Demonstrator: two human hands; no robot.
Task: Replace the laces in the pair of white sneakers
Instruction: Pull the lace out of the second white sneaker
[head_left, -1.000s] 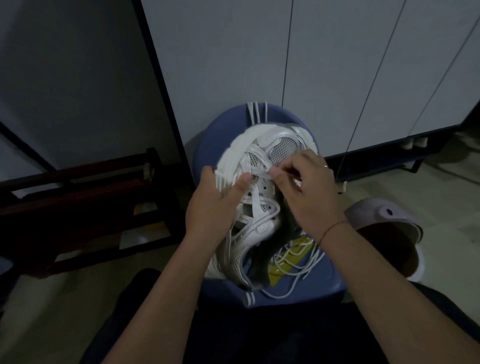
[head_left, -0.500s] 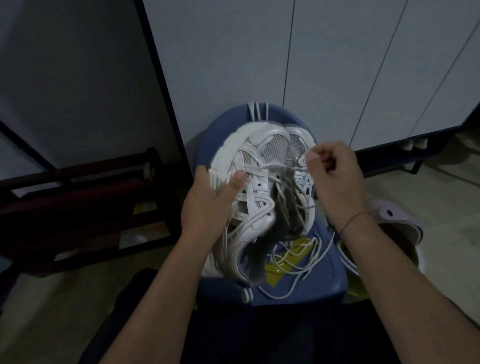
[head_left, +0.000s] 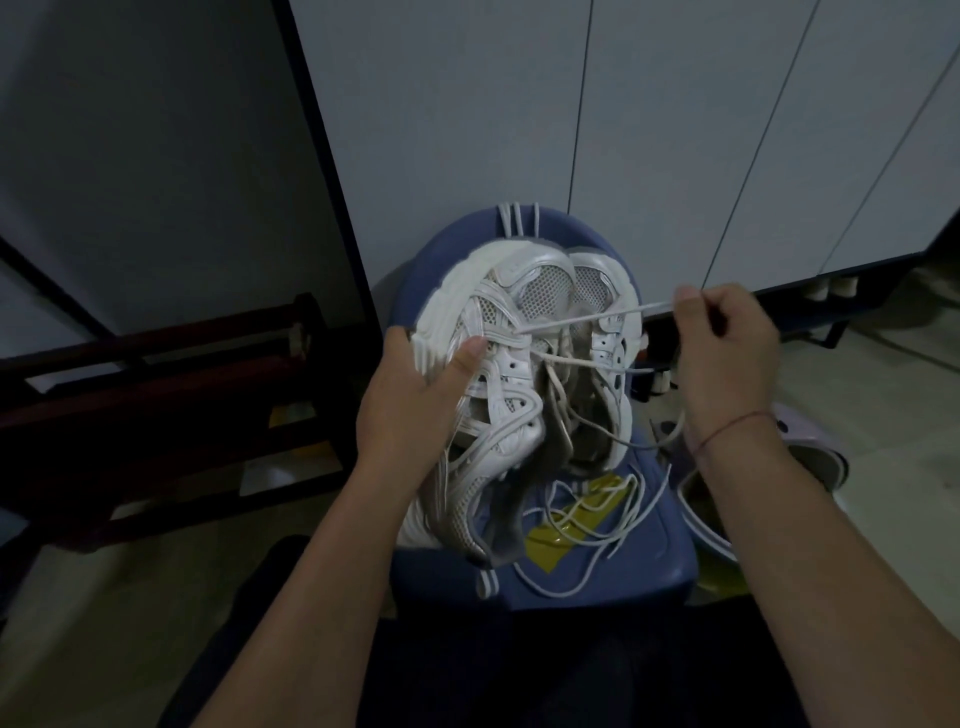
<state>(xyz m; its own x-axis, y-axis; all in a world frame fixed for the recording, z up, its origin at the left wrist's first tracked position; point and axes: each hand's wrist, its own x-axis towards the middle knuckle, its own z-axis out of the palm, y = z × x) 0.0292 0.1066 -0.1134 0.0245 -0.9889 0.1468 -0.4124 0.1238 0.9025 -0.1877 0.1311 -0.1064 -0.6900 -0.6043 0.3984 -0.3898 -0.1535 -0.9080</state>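
Change from the earlier frames: the right hand (head_left: 727, 353) has moved off the eyelets, out to the right and clear of both shoes. The lace (head_left: 582, 319) it draws now runs taut from the eyelet row of the nearer sneaker (head_left: 498, 374) across the second sneaker (head_left: 608, 332). The left hand (head_left: 410, 410) is unchanged in position.

Right grip: thumb and forefinger pinch the lace close to its free end, with the other fingers curled in.

Left grip: the fingers wrap the outer sole edge of the nearer sneaker. The thumb is pressed flat onto the upper, beside the eyelets.

Both sneakers lie side by side on the seat of a blue stool (head_left: 649, 561), toes pointing away from the person. Loose laces (head_left: 592, 514) lie tangled on the seat in front of the heels, over a yellow patch (head_left: 545, 545).

A lilac bin (head_left: 821, 457) stands on the floor just beside the stool, to its right. Its contents cannot be made out.
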